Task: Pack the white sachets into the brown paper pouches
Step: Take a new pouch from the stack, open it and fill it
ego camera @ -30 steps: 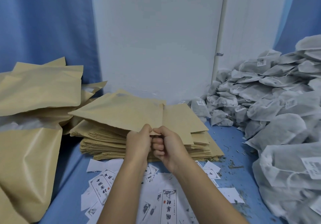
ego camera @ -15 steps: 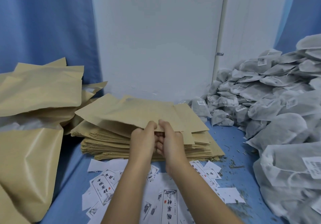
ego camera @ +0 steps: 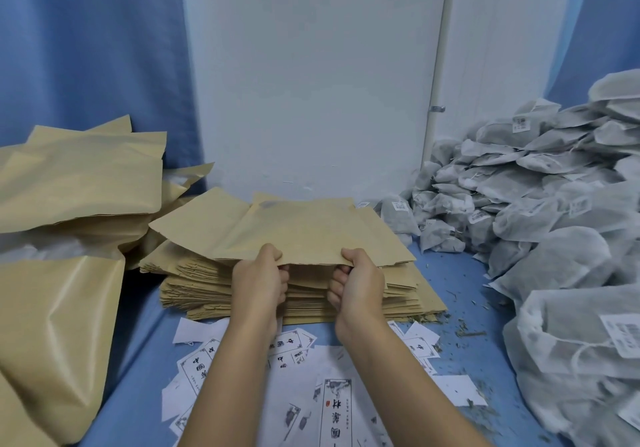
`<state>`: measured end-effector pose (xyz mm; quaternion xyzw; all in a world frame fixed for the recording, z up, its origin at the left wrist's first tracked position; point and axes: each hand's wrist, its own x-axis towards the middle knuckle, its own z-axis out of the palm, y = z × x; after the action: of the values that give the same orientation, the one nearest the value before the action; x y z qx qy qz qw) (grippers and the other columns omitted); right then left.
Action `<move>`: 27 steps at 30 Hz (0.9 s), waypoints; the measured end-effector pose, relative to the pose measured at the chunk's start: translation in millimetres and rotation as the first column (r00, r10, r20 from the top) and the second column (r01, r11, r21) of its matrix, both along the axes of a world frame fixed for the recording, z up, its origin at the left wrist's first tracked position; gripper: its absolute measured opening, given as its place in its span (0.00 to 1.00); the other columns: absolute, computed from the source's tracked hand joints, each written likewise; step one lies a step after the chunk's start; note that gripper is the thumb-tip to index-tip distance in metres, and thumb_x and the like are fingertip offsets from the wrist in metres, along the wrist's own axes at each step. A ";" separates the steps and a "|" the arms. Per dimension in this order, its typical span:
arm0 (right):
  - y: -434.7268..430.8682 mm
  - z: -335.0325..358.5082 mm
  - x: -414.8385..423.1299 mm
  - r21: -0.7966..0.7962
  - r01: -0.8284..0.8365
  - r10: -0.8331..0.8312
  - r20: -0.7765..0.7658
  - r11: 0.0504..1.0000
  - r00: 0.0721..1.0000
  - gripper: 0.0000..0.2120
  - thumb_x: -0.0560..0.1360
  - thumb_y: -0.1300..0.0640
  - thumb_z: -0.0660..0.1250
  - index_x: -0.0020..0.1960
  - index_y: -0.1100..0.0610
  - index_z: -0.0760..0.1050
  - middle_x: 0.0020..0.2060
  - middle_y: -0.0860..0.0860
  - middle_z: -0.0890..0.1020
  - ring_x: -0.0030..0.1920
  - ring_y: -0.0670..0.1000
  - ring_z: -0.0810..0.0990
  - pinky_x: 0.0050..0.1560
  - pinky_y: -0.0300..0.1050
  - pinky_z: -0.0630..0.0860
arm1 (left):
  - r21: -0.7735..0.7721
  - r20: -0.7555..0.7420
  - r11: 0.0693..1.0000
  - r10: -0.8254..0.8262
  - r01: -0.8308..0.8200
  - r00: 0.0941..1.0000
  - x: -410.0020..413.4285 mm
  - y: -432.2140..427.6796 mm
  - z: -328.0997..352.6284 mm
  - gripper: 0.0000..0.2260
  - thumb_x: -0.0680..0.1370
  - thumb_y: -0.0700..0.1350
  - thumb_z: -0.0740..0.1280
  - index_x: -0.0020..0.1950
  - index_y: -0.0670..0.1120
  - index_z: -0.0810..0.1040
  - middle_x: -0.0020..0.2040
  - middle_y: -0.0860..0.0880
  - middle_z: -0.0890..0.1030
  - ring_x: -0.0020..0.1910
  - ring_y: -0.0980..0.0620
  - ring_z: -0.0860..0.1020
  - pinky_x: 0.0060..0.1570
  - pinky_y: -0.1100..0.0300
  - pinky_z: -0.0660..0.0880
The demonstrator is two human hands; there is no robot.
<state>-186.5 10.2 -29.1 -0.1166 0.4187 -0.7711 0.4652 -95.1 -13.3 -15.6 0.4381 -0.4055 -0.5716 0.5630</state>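
Both hands grip the near edge of one brown paper pouch (ego camera: 298, 235), lifted just above the stack of flat pouches (ego camera: 298, 294): the left hand (ego camera: 258, 282) and right hand (ego camera: 358, 282) each curl round it, thumb on top, set apart along the edge. The white sachets (ego camera: 540, 204) lie heaped well off to the right. Printed labels (ego camera: 301, 377) are scattered on the blue table (ego camera: 464, 280) beneath the forearms.

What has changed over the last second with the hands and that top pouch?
Both hands kept their pinch on the near edge of the top pouch but moved apart: the left hand went left, the right hand went right, and the edge is now stretched between them. The pouch stack, the white sachets and the printed labels stayed put.
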 end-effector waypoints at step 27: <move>8.2 8.5 9.8 -0.100 -0.009 0.026 0.163 0.995 0.986 0.03 0.77 0.63 0.60 0.46 0.60 0.71 0.44 0.57 0.78 0.29 0.55 0.82 0.26 0.42 0.77 | -0.068 -0.326 0.997 -0.047 0.026 0.944 25.3 -19.2 13.3 0.10 0.77 0.29 0.60 0.48 0.42 0.75 0.45 0.45 0.81 0.42 0.48 0.80 0.30 0.55 0.80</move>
<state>-176.8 18.5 -20.6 -0.0794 0.3393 -0.7938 0.4985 -69.8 -32.5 -2.3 0.3117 -0.3322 -0.6337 0.6252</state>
